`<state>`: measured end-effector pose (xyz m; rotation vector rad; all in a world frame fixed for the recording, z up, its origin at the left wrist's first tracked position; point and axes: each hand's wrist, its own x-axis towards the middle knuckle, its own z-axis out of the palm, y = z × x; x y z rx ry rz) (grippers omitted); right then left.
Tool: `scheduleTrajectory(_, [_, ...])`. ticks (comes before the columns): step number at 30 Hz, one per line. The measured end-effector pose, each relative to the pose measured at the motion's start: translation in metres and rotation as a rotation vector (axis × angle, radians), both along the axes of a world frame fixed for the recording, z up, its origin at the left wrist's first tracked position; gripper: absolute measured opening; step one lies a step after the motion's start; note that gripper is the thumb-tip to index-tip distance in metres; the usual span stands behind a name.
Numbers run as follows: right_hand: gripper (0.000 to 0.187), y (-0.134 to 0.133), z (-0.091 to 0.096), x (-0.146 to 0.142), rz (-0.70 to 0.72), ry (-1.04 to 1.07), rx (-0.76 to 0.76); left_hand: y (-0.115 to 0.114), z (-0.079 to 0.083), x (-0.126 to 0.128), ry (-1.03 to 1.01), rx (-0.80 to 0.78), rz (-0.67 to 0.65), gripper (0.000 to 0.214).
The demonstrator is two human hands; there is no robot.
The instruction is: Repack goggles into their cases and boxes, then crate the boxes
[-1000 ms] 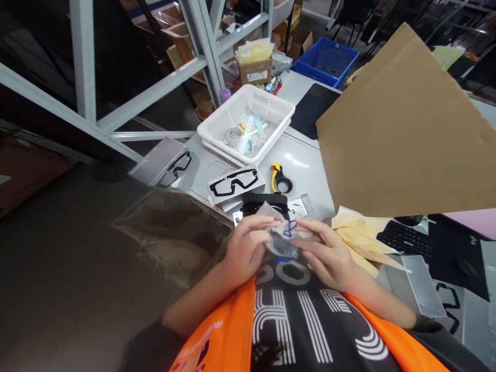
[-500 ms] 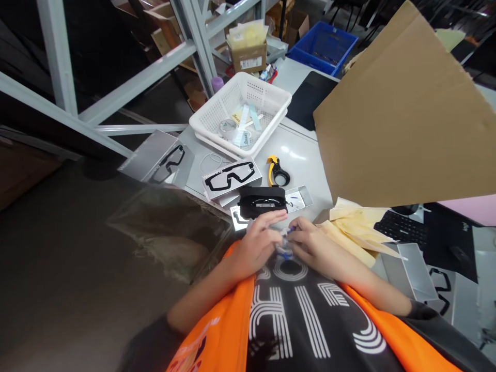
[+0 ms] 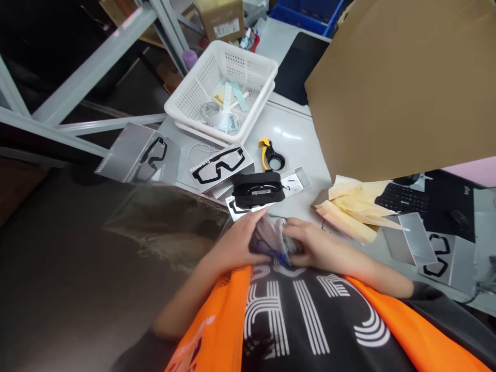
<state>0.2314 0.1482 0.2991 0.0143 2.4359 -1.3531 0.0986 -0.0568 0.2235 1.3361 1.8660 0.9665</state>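
A grey drawstring pouch (image 3: 270, 232) with a blue cord is held close to my chest. My left hand (image 3: 241, 238) grips its side, thumb below and fingers above. My right hand (image 3: 310, 242) is at the pouch's mouth, its fingers bent around the edge and partly inside; whether they hold anything within is hidden. Just beyond my hands, an open black glasses case (image 3: 258, 190) with glasses in it rests over an open box tray (image 3: 296, 182). Behind the case lies a silver box (image 3: 221, 168) printed with goggles.
A white basket (image 3: 217, 121) holds tape and paper strips. A yellow-and-black tape dispenser (image 3: 271, 155) lies nearby. Yellow paper (image 3: 351, 206) and an open silver box (image 3: 411, 243) are at right. A large cardboard sheet (image 3: 395, 93) stands upright. Another printed box (image 3: 139, 155) overhangs the left edge.
My hands have moved apart, and the pouch, bunched between my fingers before, now shows spread out with its mouth toward my right hand. The view has tilted down.
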Motion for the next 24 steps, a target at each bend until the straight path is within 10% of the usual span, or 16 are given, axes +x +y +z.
scheduleTrajectory(7, [0.023, -0.001, 0.009, -0.01, -0.025, 0.059, -0.068, -0.003, -0.025, -0.007, 0.133, 0.127, 0.049, 0.072])
scheduleTrajectory(12, [0.044, -0.003, 0.043, -0.013, -0.115, 0.26, 0.13, 0.003, -0.029, 0.002, 0.325, 0.331, 0.343, 0.028])
scheduleTrajectory(24, [0.045, -0.011, 0.043, -0.004, -0.13, 0.788, 0.393, -0.005, -0.003, 0.009, 0.728, 0.6, 0.683, 0.034])
